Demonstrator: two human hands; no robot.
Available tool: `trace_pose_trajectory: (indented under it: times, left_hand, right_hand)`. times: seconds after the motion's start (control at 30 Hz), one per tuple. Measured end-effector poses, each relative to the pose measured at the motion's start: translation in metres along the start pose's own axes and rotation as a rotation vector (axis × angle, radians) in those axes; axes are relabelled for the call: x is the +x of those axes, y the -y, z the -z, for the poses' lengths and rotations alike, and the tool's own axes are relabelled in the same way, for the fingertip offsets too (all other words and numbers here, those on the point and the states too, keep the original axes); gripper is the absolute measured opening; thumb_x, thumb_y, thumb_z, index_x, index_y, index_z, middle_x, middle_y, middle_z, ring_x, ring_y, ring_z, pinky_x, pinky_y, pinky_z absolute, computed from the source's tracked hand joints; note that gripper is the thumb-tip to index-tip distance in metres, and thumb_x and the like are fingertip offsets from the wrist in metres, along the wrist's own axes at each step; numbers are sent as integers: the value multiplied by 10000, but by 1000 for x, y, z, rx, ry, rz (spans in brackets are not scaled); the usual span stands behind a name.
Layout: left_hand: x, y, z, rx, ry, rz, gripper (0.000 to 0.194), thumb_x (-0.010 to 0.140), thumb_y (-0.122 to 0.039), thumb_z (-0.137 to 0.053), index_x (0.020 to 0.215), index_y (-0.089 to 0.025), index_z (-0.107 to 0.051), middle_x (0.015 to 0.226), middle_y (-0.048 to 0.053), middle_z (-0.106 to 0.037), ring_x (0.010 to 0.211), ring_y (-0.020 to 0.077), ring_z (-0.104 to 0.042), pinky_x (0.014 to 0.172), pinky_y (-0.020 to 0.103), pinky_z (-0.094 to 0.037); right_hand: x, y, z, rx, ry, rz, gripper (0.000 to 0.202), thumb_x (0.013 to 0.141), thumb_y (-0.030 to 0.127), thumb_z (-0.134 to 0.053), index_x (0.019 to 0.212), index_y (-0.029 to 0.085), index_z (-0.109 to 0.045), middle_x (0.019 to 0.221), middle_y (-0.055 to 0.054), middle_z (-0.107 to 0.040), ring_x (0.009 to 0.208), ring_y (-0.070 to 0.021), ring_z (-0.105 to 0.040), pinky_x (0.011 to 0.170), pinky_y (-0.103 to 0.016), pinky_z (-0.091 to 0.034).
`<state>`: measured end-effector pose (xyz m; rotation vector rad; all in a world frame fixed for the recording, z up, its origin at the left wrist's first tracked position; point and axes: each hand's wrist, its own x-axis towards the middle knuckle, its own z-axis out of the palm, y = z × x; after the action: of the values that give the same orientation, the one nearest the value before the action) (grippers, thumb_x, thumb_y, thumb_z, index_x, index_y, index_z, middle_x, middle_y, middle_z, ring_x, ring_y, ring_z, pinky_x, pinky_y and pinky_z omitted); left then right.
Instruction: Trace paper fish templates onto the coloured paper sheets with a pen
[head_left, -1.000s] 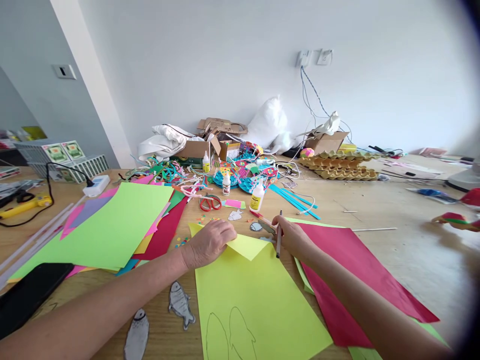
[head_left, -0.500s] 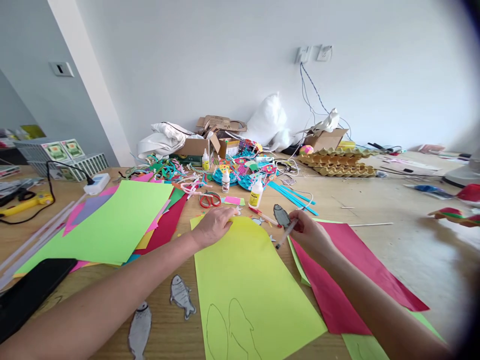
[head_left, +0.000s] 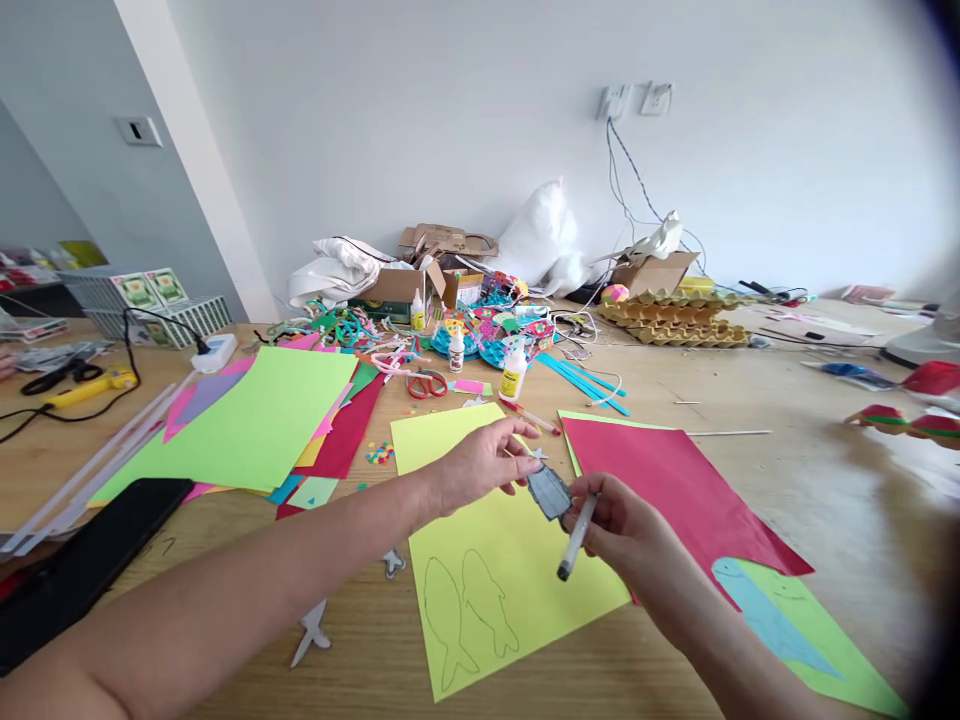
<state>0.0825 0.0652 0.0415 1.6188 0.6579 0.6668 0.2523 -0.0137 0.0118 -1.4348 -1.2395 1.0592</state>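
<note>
A grey paper fish cutout (head_left: 550, 492) is held between my two hands above a yellow-green sheet of paper (head_left: 525, 610). My left hand (head_left: 484, 460) pinches its upper left end. My right hand (head_left: 611, 515) grips its other end and also holds a pen (head_left: 577, 540), dark tip pointing down. Two fish outlines (head_left: 469, 615) are drawn in line on the sheet's near left part. Beside the sheet lie the tails of other fish cutouts (head_left: 311, 635), mostly hidden under my left forearm.
Red paper (head_left: 667, 470) lies right of the sheet, over green paper with a blue fish shape (head_left: 772, 610). Coloured sheets (head_left: 247, 420) and a black phone (head_left: 112, 560) are at left. Behind stand glue bottles (head_left: 514, 370), red scissors (head_left: 427, 384) and egg trays (head_left: 667, 318).
My left hand has left the far edge of the sheet and come over to the fish cutout. My right hand has brought the cutout and pen nearer, over the sheet. The view has shifted.
</note>
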Motion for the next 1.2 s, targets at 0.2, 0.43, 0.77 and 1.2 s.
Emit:
trace_pose_trajectory:
  times: [0.2,0.43,0.77,1.2]
  left_hand:
    - [-13,24,11,61,30,211,232,694,-132,-526,923,-144,-559,673,-28,-516,573,75,-481,532,190,-354]
    - [-20,49,31,113,88,281,240,669,-125,-549,906,-133,-581,625,-50,-463,554,73,-412,534,195,-321]
    - [-21,68,32,191,94,265,235,687,-111,-517,904,-144,-600,751,-14,-545,707,108,-499,631,199,-379]
    - [-24,64,31,221,95,275,239,695,-94,-502,897,-148,-617,762,-6,-591,722,120,-531,647,202,-404]
  right_hand:
    - [18,-7,16,-426,-75,231,132,697,248,-532,826,236,-511,720,7,-648,642,-151,-605,557,-255,-435]
    - [97,-21,34,-781,18,281,196,643,126,-522,807,234,-521,770,3,-656,720,-172,-608,616,-256,-419]
    - [130,-24,23,-889,215,315,181,610,53,-475,708,200,-513,652,24,-607,585,-123,-528,533,-213,-348]
    - [134,-31,31,-961,227,299,217,623,38,-466,757,204,-508,666,22,-598,604,-130,-531,529,-210,-334]
